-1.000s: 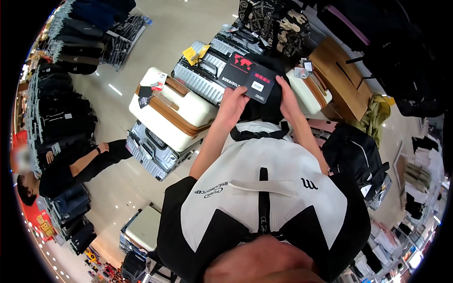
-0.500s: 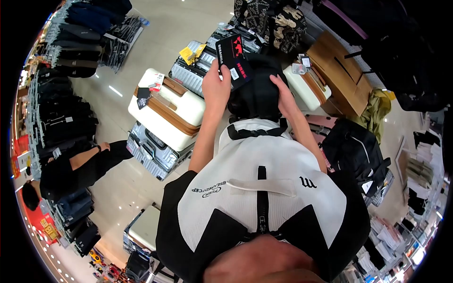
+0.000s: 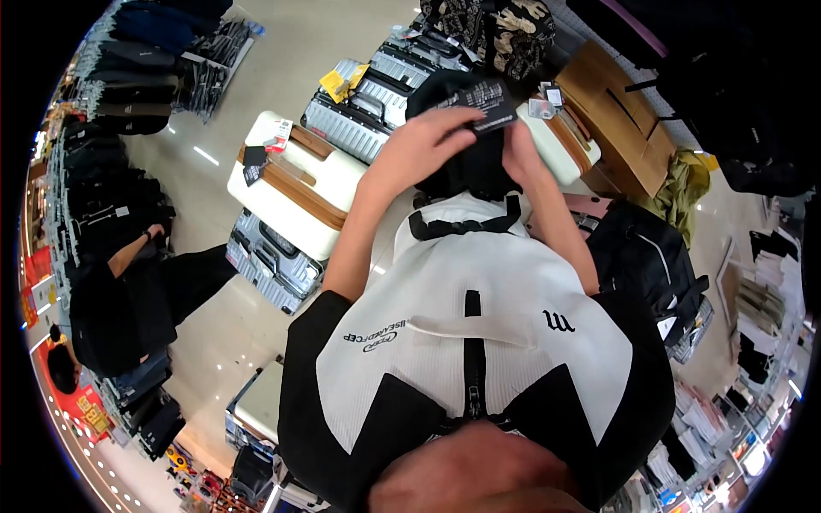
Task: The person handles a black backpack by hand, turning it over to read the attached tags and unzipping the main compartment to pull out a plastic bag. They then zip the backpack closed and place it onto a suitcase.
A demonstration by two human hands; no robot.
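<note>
A black hang tag [image 3: 494, 106] with rows of small pale print is turned up over a black fabric item, perhaps a bag [image 3: 462, 175], in front of my chest. My left hand [image 3: 421, 147] reaches in from the left, its fingers closed at the tag's left end. On the other side, my right hand [image 3: 520, 158] rests against the black item just below the tag's right edge. Its fingertips are hidden behind the tag and the black fabric, so its grip does not show.
A cream suitcase [image 3: 321, 192] with brown trim stands at left, silver suitcases [image 3: 351, 120] beyond it. Right are another cream case [image 3: 560, 145], a cardboard box [image 3: 620, 115] and a black backpack [image 3: 641, 265]. A person in black [image 3: 120, 299] is beside the clothes racks.
The tag has been flipped from its red-printed face to its text side and has moved right. My left hand has moved right with it; my right hand has shifted slightly lower.
</note>
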